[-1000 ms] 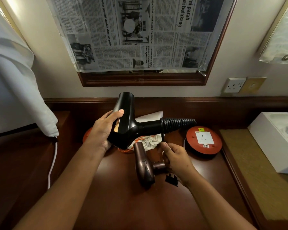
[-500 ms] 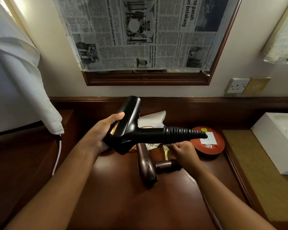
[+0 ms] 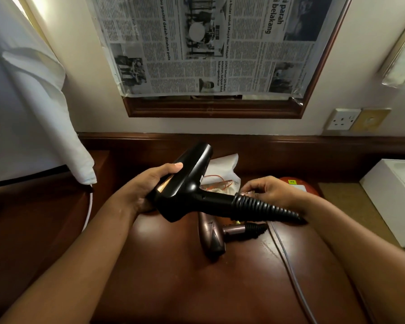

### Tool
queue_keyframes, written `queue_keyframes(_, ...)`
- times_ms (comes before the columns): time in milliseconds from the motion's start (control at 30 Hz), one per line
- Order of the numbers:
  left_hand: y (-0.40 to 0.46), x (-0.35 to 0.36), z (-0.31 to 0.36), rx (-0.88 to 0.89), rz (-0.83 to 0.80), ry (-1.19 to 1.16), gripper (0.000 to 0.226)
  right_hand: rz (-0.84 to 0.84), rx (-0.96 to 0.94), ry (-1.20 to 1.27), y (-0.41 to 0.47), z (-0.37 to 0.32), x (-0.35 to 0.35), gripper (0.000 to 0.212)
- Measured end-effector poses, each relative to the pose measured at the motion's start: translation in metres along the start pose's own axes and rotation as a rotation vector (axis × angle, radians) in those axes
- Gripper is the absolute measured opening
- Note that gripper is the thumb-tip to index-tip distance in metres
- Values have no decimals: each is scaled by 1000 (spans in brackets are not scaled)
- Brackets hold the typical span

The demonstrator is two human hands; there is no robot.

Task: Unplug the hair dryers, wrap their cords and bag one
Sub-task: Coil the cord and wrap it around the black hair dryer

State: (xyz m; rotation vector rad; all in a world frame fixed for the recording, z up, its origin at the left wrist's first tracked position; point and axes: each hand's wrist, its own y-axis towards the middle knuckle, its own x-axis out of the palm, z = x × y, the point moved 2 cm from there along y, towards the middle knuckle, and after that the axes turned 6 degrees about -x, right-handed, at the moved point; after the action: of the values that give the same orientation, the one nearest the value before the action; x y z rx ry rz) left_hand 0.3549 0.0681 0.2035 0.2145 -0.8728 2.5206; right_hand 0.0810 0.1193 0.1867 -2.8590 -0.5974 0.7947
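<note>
While the black hair dryer (image 3: 185, 185) hangs above the bench (image 3: 164, 277), its cord (image 3: 264, 206) sits coiled tightly round the handle, which runs rightward and slightly down from the barrel. That long axis points straight under the right hand (image 3: 269, 191), so this hand is the nearer one to the wrapped end. The left hand (image 3: 150, 185) grips the barrel from behind, thumb laid along the top, holding it tilted up toward the wall. The right hand rests at the upper turns of the coil, fingers (image 3: 250, 187) curled close to it; whether they pinch the cord or only touch it cannot be told through the blur. I judge the wrap on this dryer nearly finished.

Beneath, the bronze hair dryer (image 3: 212, 237) lies on the bench, its handle also wound. Behind both lies a white drawstring bag (image 3: 222, 169), and further right a red extension reel (image 3: 297, 185) shows behind the right hand. A grey cable (image 3: 290, 267) trails across the bench toward the viewer.
</note>
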Motion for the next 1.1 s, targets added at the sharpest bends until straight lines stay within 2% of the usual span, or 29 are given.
queue_keyframes(100, 0, 3, 0, 12, -28, 66, 37, -16, -62, -304, 6, -8, -5, 8)
queue_keyframes(267, 4, 3, -2, 62, -36, 134, 41, 20, -158, -596, 11, -22, -16, 23)
queue_keyframes(333, 6, 0, -1, 82, -22, 137, 39, 40, -189, -646, 10, -26, -19, 27)
queue_keyframes(433, 9, -1, 1, 92, 10, 193, 48, 48, -233, -664, 9, -33, -20, 19)
queue_keyframes(600, 13, 7, 3, 139, 111, 321, 37, 50, -294, -790, 13, -36, -12, 17)
queue_keyframes(867, 24, 12, -1, 174, 232, 534, 71, 110, -246, -874, 1, -44, -7, 21)
queue_keyframes(1000, 28, 18, -3, 210, 298, 455, 27, 153, -218, -890, -10, -49, 7, 19)
queue_keyframes(1100, 33, 21, -7, 256, 384, 413, 28, 251, -172, -875, -16, -44, 18, 17)
